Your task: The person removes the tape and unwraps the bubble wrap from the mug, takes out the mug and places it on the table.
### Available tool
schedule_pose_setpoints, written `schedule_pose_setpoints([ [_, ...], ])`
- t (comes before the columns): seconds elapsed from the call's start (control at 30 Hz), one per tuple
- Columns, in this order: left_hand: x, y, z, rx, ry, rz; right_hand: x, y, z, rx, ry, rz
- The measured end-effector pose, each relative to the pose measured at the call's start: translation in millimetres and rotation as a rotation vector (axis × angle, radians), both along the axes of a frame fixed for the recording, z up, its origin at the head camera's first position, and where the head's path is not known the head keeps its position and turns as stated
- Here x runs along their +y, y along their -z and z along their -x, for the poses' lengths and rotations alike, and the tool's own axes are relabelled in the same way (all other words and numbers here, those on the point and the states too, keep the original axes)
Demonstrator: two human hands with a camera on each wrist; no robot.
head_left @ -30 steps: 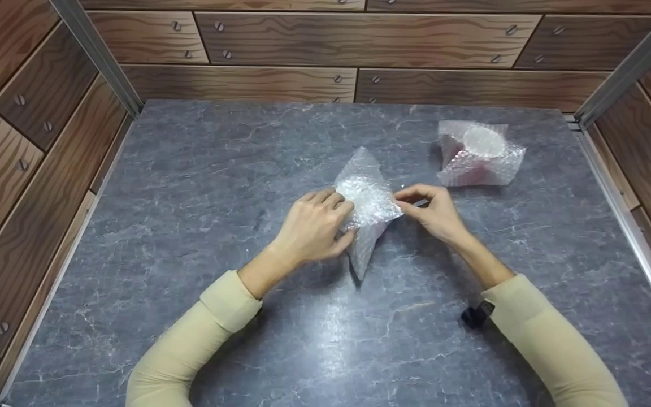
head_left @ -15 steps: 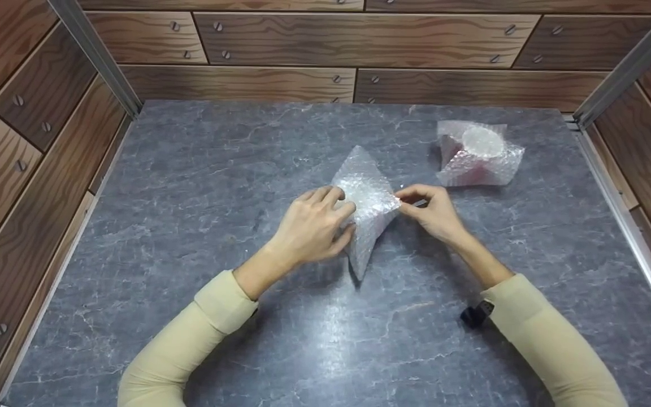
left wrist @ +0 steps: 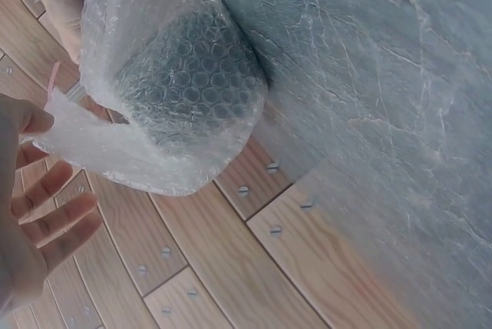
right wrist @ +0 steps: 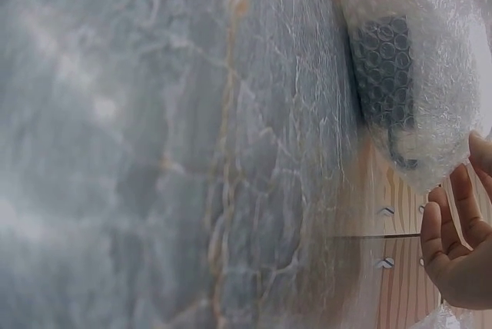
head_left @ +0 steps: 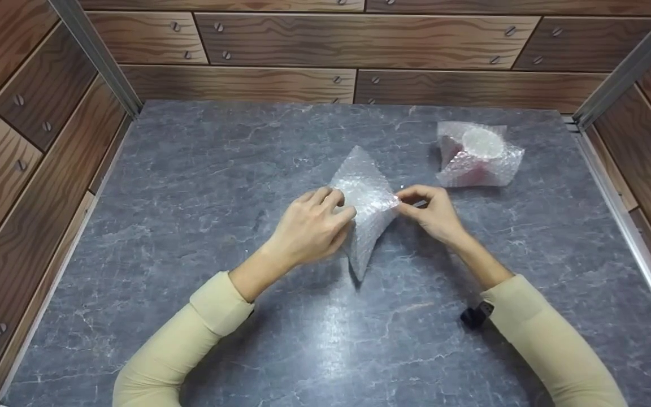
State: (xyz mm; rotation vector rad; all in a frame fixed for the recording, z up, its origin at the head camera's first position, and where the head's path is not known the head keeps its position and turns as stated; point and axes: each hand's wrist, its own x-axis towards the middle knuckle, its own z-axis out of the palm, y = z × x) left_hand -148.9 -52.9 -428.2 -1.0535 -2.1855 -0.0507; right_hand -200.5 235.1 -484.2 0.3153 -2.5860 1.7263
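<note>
A bubble-wrapped bundle (head_left: 362, 198) sits mid-table with pointed wrap corners at its far and near ends. Through the film in the left wrist view, a dark grey block (left wrist: 192, 75) shows; its kind is hidden. My left hand (head_left: 314, 223) is at the bundle's left side. In the left wrist view, its thumb and forefinger pinch a wrap edge (left wrist: 58, 125) while the other fingers spread. On the opposite side my right hand (head_left: 433, 212) pinches the right corner of the wrap between thumb and forefinger. The right wrist view shows that hand (right wrist: 461, 244) just beside the film.
A second bubble-wrapped bundle (head_left: 478, 152), reddish inside with a pale round top, stands at the back right. Wood-patterned panels (head_left: 359, 39) border the marbled grey table (head_left: 218, 169) at the back and sides. A small black object (head_left: 475, 315) is at the right sleeve.
The wrap's right corner has gone up slightly, in my right hand's pinch. My left thumb has drawn in toward its fingers, and the left forearm has shifted a little left.
</note>
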Motion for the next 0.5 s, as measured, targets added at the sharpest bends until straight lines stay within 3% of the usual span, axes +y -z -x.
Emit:
schedule_pose_setpoints([
  [0.5,-7.1,-6.1,4.6,0.045,0.005,-0.007,-0.4,-1.5,-1.0,0.004,0.002,0.004],
])
